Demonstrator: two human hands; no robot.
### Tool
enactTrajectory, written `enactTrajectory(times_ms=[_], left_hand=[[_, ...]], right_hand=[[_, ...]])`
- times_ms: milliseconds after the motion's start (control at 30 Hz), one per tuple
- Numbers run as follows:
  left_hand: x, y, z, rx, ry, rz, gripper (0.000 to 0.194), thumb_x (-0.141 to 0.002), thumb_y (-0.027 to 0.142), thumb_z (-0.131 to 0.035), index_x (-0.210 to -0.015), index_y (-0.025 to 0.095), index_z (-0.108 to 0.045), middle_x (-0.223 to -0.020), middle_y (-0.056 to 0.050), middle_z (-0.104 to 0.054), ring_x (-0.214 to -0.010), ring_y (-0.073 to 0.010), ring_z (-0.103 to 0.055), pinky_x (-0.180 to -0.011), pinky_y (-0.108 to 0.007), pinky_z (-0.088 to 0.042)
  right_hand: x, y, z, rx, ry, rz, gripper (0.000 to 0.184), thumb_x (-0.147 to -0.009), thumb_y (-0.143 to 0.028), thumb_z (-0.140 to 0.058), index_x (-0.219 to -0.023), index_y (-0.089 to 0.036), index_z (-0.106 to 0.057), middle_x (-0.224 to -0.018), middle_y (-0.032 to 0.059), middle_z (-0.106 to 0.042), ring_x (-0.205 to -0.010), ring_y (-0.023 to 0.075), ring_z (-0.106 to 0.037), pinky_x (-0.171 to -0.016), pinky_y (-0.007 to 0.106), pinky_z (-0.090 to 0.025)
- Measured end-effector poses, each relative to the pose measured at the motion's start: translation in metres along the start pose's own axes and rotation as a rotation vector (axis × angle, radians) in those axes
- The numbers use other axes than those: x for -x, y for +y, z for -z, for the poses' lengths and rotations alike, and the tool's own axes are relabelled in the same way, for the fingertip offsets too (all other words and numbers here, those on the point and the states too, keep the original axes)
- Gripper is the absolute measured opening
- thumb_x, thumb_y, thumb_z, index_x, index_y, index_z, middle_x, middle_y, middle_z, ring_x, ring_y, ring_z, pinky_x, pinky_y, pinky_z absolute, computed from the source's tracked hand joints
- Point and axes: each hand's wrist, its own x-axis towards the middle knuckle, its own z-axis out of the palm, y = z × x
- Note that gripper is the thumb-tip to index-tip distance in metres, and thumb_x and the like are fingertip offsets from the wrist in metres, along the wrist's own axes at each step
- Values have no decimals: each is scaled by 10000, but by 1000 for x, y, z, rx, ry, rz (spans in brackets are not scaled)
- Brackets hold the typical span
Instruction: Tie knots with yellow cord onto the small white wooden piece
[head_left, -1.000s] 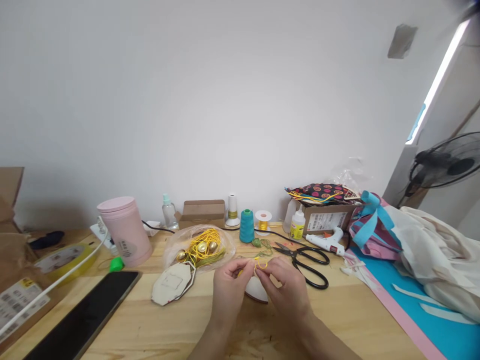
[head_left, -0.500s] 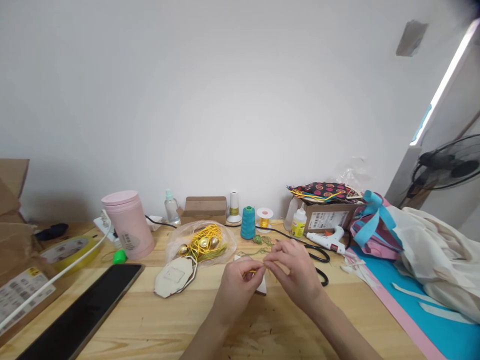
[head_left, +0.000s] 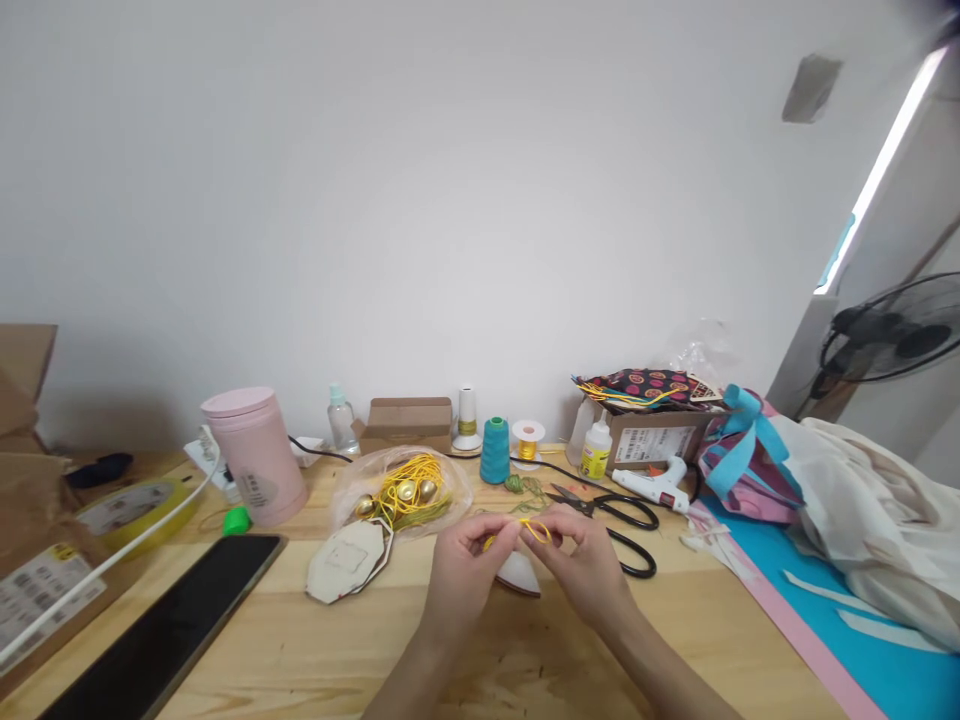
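A yellow cord (head_left: 538, 530) is pinched between both hands, with a small loop standing out by the right fingers. My left hand (head_left: 466, 562) is closed on the cord, thumb against forefinger. My right hand (head_left: 581, 560) is closed on it too, its fingertips almost meeting the left ones. Under the hands lies a white piece with a dark edge (head_left: 520, 574), partly hidden by them. Black-handled scissors (head_left: 628, 512) rest just beyond my right hand. Further left are white octagonal pieces (head_left: 346, 560) and a clear bag (head_left: 450, 508) with yellow cord and gold bells.
Along the wall stand a teal thread cone (head_left: 495, 452), a spool of yellow thread (head_left: 528, 441), a glue bottle (head_left: 596, 449) and a small cardboard box (head_left: 409, 426). A glue gun (head_left: 660, 486) lies on the right. On the left are a phone (head_left: 169, 630) and a pink tumbler (head_left: 255, 455).
Both hands have turned and now hold the yellow cord with a loop showing. My right hand has come lower, uncovering the scissors' blades. The white piece beneath shows at a different angle.
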Motion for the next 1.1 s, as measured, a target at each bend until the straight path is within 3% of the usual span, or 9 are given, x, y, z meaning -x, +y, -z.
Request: enactTrajectory(times_ms=[100, 300, 467, 633, 733, 867, 1000, 1100], left_hand=[[-1, -7, -1, 36, 109, 66, 164, -647, 276, -583, -657, 132, -661, -646, -41, -668, -626, -168, -582, -586, -249, -453], [-1, -9, -3, -65, 180, 83, 163, -620, 279, -591, -642, 134, -663, -644, -40, -678, -636, -183, -590, -591, -264, -453], [0, -6, -3, -163, 132, 30, 157, -639, 269, -561, -634, 146, -659, -639, -35, -673, -629, -180, -581, -607, -268, -446], [3, -1, 1, -335, 1, -98, 191, -711, 256, -484, -687, 172, -653, -675, -34, -647, -648, -172, -553, -610, -264, -418], [3, 3, 3, -431, -110, -167, 219, -735, 270, -463, -671, 185, -655, -621, -24, -617, -592, -154, -522, -565, -243, -390], [3, 3, 2, -359, -223, -155, 200, -729, 269, -488, -655, 177, -650, -596, -16, -600, -575, -138, -500, -552, -222, -382], [2, 0, 0, -151, -253, -69, 158, -709, 249, -522, -702, 169, -658, -657, -25, -629, -620, -139, -520, -580, -216, -408], [1, -1, 0, -15, -200, 1, 141, -688, 244, -554, -718, 161, -664, -692, -36, -655, -647, -146, -548, -602, -217, -430]], right_hand=[[3, 2, -9, 151, 39, 95, 228, -772, -273, -475, -606, -184, -604, -562, -3, -544, -556, 119, -466, -510, 222, -348], [3, -3, -7, 604, 45, 355, 228, -795, -202, -443, -609, -196, -576, -553, -1, -531, -565, 124, -419, -561, 264, -268], [6, -11, -1, 797, -2, 468, 187, -802, -157, -421, -673, -185, -554, -590, 3, -521, -598, 137, -391, -598, 283, -259], [4, -14, 6, 797, -26, 490, 196, -801, -148, -431, -660, -181, -564, -607, 10, -536, -622, 138, -400, -663, 298, -277], [-3, -7, 14, 621, 1, 366, 132, -761, -208, -517, -671, -223, -612, -627, 2, -575, -650, 148, -434, -646, 298, -282], [-11, 7, 23, 190, -86, 56, 95, -675, -248, -606, -595, -210, -639, -614, 1, -611, -634, 145, -497, -649, 287, -328], [-10, 9, 22, -230, -140, -281, 151, -624, -300, -616, -554, -166, -625, -561, 5, -601, -557, 132, -508, -570, 254, -375], [-6, 6, 15, -422, -152, -409, 191, -600, -347, -620, -595, -156, -625, -566, 2, -596, -527, 122, -499, -523, 236, -378]])
